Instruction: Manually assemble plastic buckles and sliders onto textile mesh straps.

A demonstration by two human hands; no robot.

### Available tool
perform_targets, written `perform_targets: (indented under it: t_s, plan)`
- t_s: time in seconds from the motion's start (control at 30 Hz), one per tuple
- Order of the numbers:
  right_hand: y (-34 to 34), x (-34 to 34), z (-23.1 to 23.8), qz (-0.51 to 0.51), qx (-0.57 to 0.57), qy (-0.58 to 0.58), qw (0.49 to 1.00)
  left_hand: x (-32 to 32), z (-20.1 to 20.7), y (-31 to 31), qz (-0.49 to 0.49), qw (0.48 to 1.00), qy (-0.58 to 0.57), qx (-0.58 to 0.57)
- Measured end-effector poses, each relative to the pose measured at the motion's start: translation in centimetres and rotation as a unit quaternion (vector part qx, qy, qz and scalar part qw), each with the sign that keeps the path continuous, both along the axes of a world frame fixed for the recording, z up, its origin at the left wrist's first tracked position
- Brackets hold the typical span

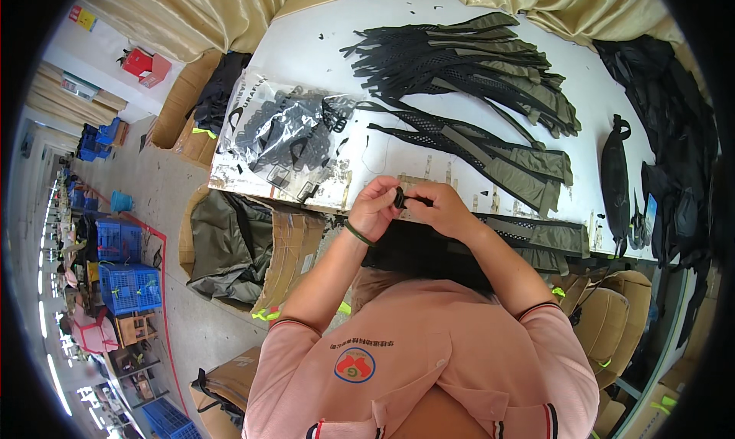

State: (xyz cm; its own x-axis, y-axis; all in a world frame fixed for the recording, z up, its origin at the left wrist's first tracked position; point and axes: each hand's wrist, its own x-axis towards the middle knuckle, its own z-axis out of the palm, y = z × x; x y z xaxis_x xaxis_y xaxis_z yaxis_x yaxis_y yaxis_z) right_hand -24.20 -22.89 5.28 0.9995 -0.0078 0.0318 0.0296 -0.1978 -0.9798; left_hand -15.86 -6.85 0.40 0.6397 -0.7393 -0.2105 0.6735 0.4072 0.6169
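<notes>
At the near edge of the white table, my left hand (375,208) is closed, its thumb and fingers pinching a small black buckle-like piece (399,198). Close beside it, my right hand (445,209) grips a narrow black strap end (419,201) that meets this piece. To the right, below the table edge, lies a black and olive-grey mesh strap (536,230); its join with the held end is hidden behind my right hand. Beyond my hands, a few similar straps (490,152) lie on the tabletop.
A clear plastic bag of black buckles (287,132) lies at the left of the table (306,37). A strap pile (467,67) is at the back. Scissors (638,226) and a black pouch (615,175) lie right. Cardboard boxes (295,240) stand below.
</notes>
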Motion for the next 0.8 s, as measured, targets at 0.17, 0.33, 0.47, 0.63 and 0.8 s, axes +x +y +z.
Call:
perform_targets:
  t_s: [0.17, 0.33, 0.47, 0.63, 0.8]
  plan:
    - [0.5, -0.3, 0.1, -0.062, -0.112, -0.099, 0.987, -0.2, 0.7, -0.3, 0.016, 1.000, 0.013, 0.005]
    - [0.2, -0.3, 0.9, -0.065, 0.119, 0.047, 0.990, 0.9, 0.4, 0.3, -0.026, 0.997, -0.053, 0.052]
    - [0.2, -0.1, 0.9, -0.040, -0.010, -0.081, 0.996, 0.4, 1.7, -0.6, -0.029, 0.997, -0.018, 0.068]
    - [-0.5, 0.3, 0.4, -0.085, -0.156, -0.172, 0.969, -0.1, 0.7, -0.4, -0.040, 0.993, 0.104, -0.030]
    - [-1.5, 0.8, 0.6, -0.112, -0.165, -0.265, 0.943, -0.7, 3.1, -2.1, 0.004, 0.981, -0.096, 0.167]
